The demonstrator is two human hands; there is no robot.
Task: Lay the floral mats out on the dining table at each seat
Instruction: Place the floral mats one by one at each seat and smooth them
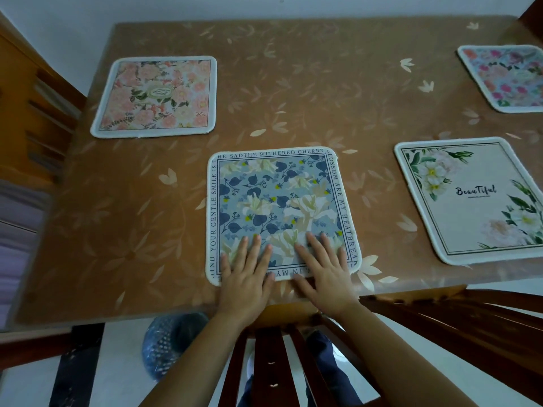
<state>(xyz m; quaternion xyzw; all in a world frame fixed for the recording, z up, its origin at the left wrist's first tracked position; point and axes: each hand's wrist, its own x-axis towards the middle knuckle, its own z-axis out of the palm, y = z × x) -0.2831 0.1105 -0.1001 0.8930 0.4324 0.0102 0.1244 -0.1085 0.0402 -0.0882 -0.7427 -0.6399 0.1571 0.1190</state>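
A blue floral mat with lettering round its border lies flat near the table's front edge. My left hand and my right hand both rest palm down on its near edge, fingers spread, gripping nothing. A pink floral mat lies at the far left. A cream mat reading "Beautiful" sits at the front right. At the far right, a pink-and-blue floral mat is cut off by the frame edge.
The table wears a brown leaf-patterned cover. A wooden chair back stands right below my arms, another chair at the near right, a third at the left. A blue bag lies on the floor.
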